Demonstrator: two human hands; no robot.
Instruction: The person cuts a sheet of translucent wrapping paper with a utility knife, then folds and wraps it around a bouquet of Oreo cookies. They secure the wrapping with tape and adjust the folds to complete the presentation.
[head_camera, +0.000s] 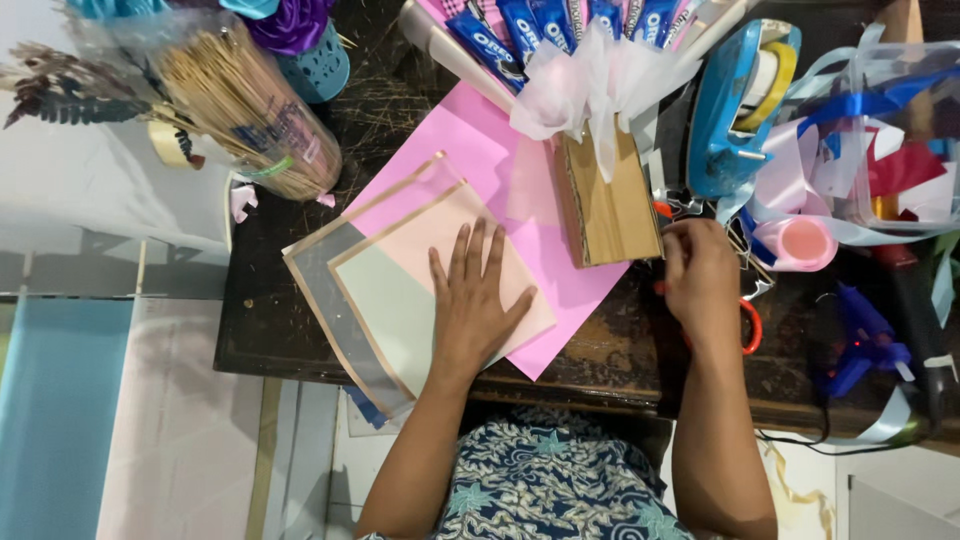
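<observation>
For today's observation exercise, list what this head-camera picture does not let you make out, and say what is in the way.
- Scissors, head view: only orange handle loops show; the right hand covers the rest.
- Right hand's fingertips: hidden behind its own knuckles, so its grip is unclear.
- Sheets under the left hand: the palm covers their middle.
- Blue tape dispenser: top cut by the frame edge.
- Glue gun: partly in shadow.

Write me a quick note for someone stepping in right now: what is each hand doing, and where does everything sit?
Left hand: flat, fingers spread, pressing the translucent gold-edged wrapping sheets onto the pink paper sheet.
Right hand: closed at the orange-handled scissors, beside the brown cardboard block; whether it grips them is hidden.
Done: sheets layered on the dark wooden table.
Left: sheets lie flat, nothing folded or wrapped.
</observation>
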